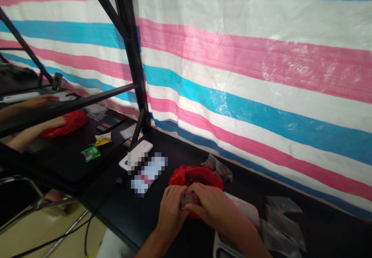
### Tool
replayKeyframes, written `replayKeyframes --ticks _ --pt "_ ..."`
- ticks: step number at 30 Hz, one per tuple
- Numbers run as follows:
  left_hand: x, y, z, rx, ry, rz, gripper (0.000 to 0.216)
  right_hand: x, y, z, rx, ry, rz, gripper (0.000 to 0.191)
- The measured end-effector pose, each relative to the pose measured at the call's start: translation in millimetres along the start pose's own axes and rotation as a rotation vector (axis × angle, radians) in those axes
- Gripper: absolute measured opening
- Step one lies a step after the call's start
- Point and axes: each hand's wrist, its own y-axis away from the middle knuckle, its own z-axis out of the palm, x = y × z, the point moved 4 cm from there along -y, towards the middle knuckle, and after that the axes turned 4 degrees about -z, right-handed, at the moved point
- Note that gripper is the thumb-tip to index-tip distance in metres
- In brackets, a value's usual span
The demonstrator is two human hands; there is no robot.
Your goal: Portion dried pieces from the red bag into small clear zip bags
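Observation:
My left hand (171,208) and my right hand (211,203) meet at the front of the red plastic bag (178,176). Between their fingers is a small clear plastic bag (187,200), gripped from both sides; how full it is cannot be made out. Small dark brown bits (197,178) show inside the open red bag. Just behind it lie small clear bags (217,166) filled with brown bits. Under my right forearm sits a white device (244,208) that looks like a scale, partly hidden by the arm.
Flat clear bags (281,225) lie at the right. A pale phone (141,149) and a blurred-out paper (149,174) are on the left. A black metal post (135,64) separates a neighbouring table, where another person's hand (56,122) reaches into a red bag (75,122). Striped sheeting (247,64) hangs behind.

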Motion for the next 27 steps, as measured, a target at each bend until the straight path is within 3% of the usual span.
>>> replayKeyframes --ticks 3,6,9,13,15,19,24,27 --pt "1.7 -3.7 -0.3 0.011 -0.046 0.006 0.033 2.0 3.0 -8.0 0.047 -0.13 -0.081 0.013" --pt "2.3 -8.5 -6.4 0.046 -0.085 -0.056 0.031 8.4 3.9 -18.0 0.167 -0.272 -0.139 0.029" --pt "4.6 -5.3 -17.9 0.102 -0.127 -0.159 0.027 20.0 0.1 -19.5 0.241 -0.206 -0.089 0.044" --pt "16.4 23.5 -22.6 0.072 -0.14 -0.214 0.025 34.7 -8.7 -3.0 0.105 0.002 -0.007 0.051" --pt "24.4 44.4 -16.8 0.011 -0.163 -0.163 0.023 42.0 -11.7 4.8 0.064 0.093 0.061 0.054" --pt "20.3 75.5 -2.0 -0.091 -0.281 -0.243 0.022 47.9 -15.3 13.1 0.038 0.202 0.157 0.055" --pt "9.0 71.5 6.7 -0.034 -0.275 -0.298 0.012 38.6 -19.3 16.0 0.034 0.212 0.155 0.058" --pt "9.6 62.7 9.0 0.063 -0.135 -0.398 0.011 34.2 -19.2 18.1 0.011 0.2 0.15 0.066"
